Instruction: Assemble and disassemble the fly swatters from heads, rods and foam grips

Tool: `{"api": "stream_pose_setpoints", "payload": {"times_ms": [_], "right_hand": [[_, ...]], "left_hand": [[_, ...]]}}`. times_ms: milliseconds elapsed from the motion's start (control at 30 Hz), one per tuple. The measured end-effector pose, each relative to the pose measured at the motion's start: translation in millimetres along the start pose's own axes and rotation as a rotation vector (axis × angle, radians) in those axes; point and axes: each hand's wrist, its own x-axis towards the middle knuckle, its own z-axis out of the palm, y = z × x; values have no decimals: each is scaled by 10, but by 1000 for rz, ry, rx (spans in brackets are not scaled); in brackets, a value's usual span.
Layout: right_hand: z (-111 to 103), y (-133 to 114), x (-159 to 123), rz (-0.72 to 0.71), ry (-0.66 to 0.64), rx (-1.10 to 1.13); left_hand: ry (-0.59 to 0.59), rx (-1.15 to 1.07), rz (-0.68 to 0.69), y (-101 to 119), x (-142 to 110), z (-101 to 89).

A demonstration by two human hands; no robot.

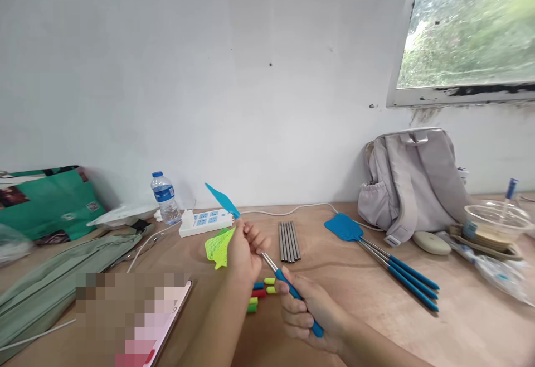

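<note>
With the clock face centred on the hands, the wooden surface (pixel 480 322) carries everything. At two o'clock stands a grey backpack (pixel 422 188), its contents hidden; between nine and ten lies a green bag (pixel 54 205), whose contents are also out of sight. At three o'clock rest blue swatters (pixel 343 226), heads overlapping and handles fanned toward four. In the middle, a single held swatter (pixel 270 261) slants above the surface, head toward eleven, handle end toward five. The left hand (pixel 246 252) closes around the shaft just below the head; the right hand (pixel 321 305) wraps the handle. The step in hand seems to be working shaft and handle together (whether they are fully seated, I cannot tell), and the next move probably calls for firm grips kept in line. Among smaller containers, a clear cup (pixel 497 225) at three o'clock holds something pale tan; at ten stands a blue-capped bottle (pixel 165 197), its fill hard to judge. Smaller still are metal tubes (pixel 289 241) between one and two, yellow-green swatter heads (pixel 219 249) at nine, and short coloured pieces (pixel 258 293) near six.
</note>
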Motion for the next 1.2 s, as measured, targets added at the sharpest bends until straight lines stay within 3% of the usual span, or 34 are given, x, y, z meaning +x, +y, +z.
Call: {"api": "stream_pose_setpoints", "payload": {"times_ms": [100,167,267,367,633,733,900,1033,1100,1200], "right_hand": [[-193,146,-113,-126,66,-228],[-351,217,-164,-234,180,-426],[-542,257,-179,-354,289,-630],[-650,264,-145,-443,357,-776],[-752,279,-128,-416,405,-1127],[-722,251,-131,-394,434,-1335],[-653,250,-112,-402,380,-1567],[-612,264,-123,-416,396,-1514],[-586,227,-136,-485,467,-1390],[-538,109,-145,-593,569,-1000]], "left_hand": [[72,-25,243,460,71,-114],[41,-23,445,754,75,-200],[-27,-10,432,961,36,-271],[-97,29,312,892,11,-254],[-126,341,90,665,52,-178],[-121,617,118,595,57,-186],[-124,1372,319,430,99,-227],[-310,1699,584,303,108,-223],[-422,1715,614,217,81,-205],[-531,1671,566,26,-10,-161]]}}
